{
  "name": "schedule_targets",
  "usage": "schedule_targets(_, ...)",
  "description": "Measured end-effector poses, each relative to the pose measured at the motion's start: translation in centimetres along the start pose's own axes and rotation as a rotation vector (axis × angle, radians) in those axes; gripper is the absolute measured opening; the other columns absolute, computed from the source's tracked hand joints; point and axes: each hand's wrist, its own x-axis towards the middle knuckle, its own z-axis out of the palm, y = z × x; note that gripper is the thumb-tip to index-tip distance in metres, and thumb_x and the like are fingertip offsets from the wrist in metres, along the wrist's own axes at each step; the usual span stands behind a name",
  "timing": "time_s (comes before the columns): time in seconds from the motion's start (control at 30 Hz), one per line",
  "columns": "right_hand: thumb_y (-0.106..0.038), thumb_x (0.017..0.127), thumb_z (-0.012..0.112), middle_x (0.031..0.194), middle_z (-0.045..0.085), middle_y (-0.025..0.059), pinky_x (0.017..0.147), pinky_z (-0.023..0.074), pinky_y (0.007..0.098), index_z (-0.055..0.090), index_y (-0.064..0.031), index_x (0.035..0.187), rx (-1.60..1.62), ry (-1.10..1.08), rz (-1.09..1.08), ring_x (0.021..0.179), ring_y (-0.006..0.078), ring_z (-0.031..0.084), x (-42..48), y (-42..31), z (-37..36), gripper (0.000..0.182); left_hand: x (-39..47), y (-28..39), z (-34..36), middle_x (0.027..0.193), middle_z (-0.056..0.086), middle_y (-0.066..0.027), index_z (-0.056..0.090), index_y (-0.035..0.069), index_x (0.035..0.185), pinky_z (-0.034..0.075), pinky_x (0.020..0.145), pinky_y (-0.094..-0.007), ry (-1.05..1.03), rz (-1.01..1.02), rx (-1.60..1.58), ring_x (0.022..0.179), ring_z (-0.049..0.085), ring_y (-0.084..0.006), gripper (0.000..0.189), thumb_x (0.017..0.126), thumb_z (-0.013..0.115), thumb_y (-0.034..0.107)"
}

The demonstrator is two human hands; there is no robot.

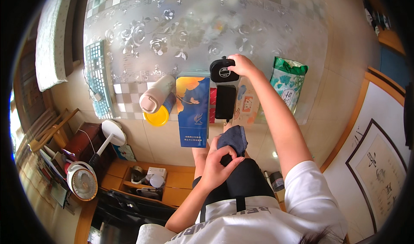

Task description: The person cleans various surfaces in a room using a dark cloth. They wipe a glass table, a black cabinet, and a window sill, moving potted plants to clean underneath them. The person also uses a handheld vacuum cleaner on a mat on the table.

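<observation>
In my left hand (pixel 215 168), held above my lap, a dark grey-blue cloth (pixel 231 139) is bunched between thumb and fingers. My right hand (pixel 241 65) reaches over the table and grips the right side of a small black case-like object (pixel 220 75) with a round label on its face. Just below that object, a long black pouch (pixel 225 101) lies on the table with a small cord at its near end. To its left stands a tall blue carton (pixel 193 114) with yellow flowers. A red patterned item (pixel 212 105) shows partly between carton and pouch.
A pale flask (pixel 157 93) and a yellow-lidded can (pixel 157 116) stand left of the carton. A keyboard (pixel 98 79) lies at the left edge of the table (pixel 194 50). At right are a green-and-white packet (pixel 286 85) and pinkish printed packaging (pixel 248 103). A fan (pixel 82 182) is lower left.
</observation>
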Motion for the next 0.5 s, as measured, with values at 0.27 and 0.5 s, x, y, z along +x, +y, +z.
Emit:
schedule_targets(0.27, -0.019, 0.071, 0.077, 0.108, 0.055, 0.0122, 0.082, 0.0484, 0.0405, 0.048, -0.0131, 0.114, -0.119, 0.403, 0.031, 0.102, 0.0308, 0.056, -3.1, -1.3, 2.5, 0.052, -0.7, 0.2, -0.4, 0.076, 0.058, -0.0069, 0.057, 0.006, 0.068, 0.032, 0.096, -0.0398, -0.003, -0.05, -0.078, 0.104, 0.046, -0.0319, 0.02, 0.074, 0.076, 0.01)
schedule_targets(0.5, -0.017, 0.078, 0.072, 0.126, 0.046, 0.016, 0.09, 0.0449, 0.0399, 0.041, -0.0085, 0.13, -0.032, 0.767, -0.03, 0.112, 0.0325, 0.05, -5.5, -1.2, 2.4, 0.061, -1.2, 0.3, 0.1, 0.08, 0.057, -0.0079, 0.057, 0.005, 0.071, 0.037, 0.089, -0.0351, 0.033, -0.008, -0.028, 0.099, 0.047, -0.0286, 0.02, 0.076, 0.075, 0.012)
